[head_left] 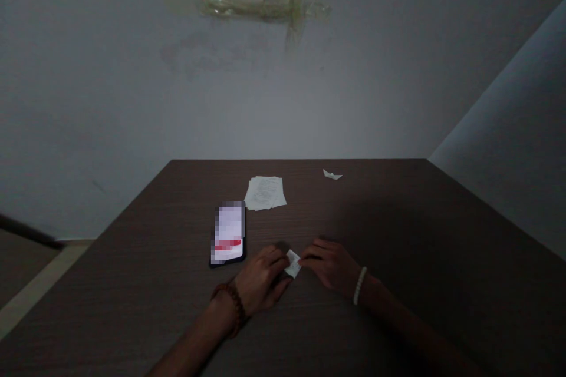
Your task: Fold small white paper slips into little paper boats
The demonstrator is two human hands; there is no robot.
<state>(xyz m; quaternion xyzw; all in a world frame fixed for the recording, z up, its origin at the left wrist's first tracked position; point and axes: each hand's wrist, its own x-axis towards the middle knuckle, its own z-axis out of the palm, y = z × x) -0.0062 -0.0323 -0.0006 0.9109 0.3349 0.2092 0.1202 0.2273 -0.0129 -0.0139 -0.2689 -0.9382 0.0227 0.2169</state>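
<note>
Wood-grain table (132, 283), hands' (263, 280) (331, 265) small folded paper (293, 263)

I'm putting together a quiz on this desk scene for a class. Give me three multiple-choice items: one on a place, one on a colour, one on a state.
1. Where does the phone lie on the table?
A. left of the paper stack
B. beside the folded paper boat
C. under the right hand

2. What colour is the bracelet on the right wrist?
A. red
B. white
C. black

3. How is the small paper piece held?
A. lying flat, untouched
B. pinched between both hands
C. crumpled in one fist

Answers:
1 A, it lies just left of and nearer than the paper stack.
2 B, the white bracelet shows there.
3 B, the left hand and right hand meet on it.
</note>
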